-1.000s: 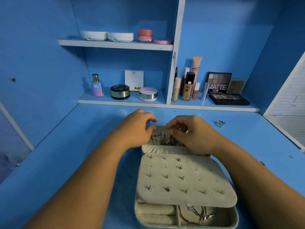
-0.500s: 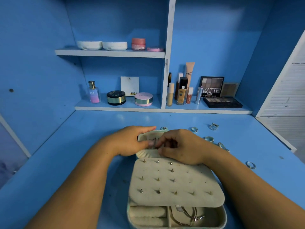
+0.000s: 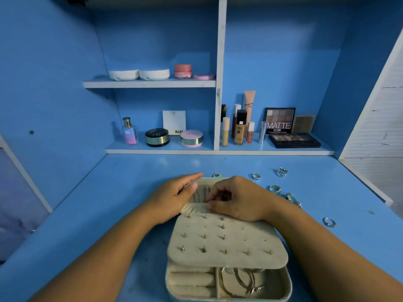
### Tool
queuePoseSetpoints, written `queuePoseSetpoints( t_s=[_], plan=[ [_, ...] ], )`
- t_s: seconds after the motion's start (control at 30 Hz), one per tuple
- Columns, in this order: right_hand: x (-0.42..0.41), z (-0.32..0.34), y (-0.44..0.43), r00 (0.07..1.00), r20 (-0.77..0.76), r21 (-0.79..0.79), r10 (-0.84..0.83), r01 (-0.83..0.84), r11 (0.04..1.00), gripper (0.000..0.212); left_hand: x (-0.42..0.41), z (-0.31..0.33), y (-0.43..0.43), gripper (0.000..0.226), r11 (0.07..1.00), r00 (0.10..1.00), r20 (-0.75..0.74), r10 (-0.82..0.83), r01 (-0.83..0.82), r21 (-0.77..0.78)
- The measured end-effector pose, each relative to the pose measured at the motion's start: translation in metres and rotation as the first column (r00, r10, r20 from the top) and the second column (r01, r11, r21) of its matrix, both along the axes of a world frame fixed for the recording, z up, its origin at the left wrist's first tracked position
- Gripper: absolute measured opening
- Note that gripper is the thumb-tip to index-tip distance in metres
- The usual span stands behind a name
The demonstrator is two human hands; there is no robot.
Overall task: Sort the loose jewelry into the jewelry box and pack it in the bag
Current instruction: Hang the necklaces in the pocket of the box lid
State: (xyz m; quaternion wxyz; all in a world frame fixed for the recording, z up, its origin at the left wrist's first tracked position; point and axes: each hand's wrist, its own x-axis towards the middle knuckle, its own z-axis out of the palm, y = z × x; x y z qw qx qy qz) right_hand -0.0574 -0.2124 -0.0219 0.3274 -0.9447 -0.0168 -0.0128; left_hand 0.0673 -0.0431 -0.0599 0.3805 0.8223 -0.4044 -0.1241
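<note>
An open beige jewelry box (image 3: 286, 286) lies on the blue desk, its lid laid back away from me. A beige earring panel (image 3: 226, 243) studded with several earrings covers most of the tray. My left hand (image 3: 172, 197) rests with straight fingers on the lid's left edge. With curled fingers, my right hand (image 3: 237, 198) pinches thin necklace chains (image 3: 199, 195) in the lid pocket. Bangles (image 3: 237, 280) lie in the tray's right compartment. Several loose rings (image 3: 274, 188) lie on the desk to the right.
Two shelves at the back hold cosmetics: white compacts (image 3: 139, 74), a perfume bottle (image 3: 129, 131), foundation tubes (image 3: 239, 129) and eyeshadow palettes (image 3: 294, 140). A white slatted panel (image 3: 379, 127) stands at the right. Blue desk surface (image 3: 87, 214) stretches to the left of the box.
The view has tilted up and back, bringing the loose rings into sight. My hands have shifted down over the lid pocket, and my left fingers have straightened along the lid edge.
</note>
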Motion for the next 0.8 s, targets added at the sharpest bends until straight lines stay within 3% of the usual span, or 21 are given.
queuePoseSetpoints(
  t_s=[0.2, 0.57, 0.7, 0.8],
  plan=[
    [0.000, 0.001, -0.002, 0.998, 0.059, 0.006, -0.029, 0.029, 1.000, 0.007, 0.008, -0.004, 0.004, 0.045, 0.998, 0.999, 0.008, -0.039, 0.039, -0.052],
    [-0.008, 0.012, -0.011, 0.996, 0.078, -0.160, -0.044, 0.056, 0.986, 0.024, 0.014, -0.002, 0.005, 0.055, 0.997, 0.996, 0.044, -0.079, 0.080, -0.019],
    [-0.006, 0.007, -0.002, 1.000, 0.008, -0.163, -0.003, 0.004, 0.987, 0.009, 0.013, -0.003, 0.005, 0.056, 0.996, 0.995, 0.049, -0.082, 0.083, -0.022],
    [-0.007, 0.010, -0.014, 0.998, 0.007, -0.151, -0.059, 0.060, 0.987, 0.006, 0.013, -0.003, 0.005, 0.059, 0.996, 0.996, 0.034, -0.086, 0.087, -0.016]
  ],
)
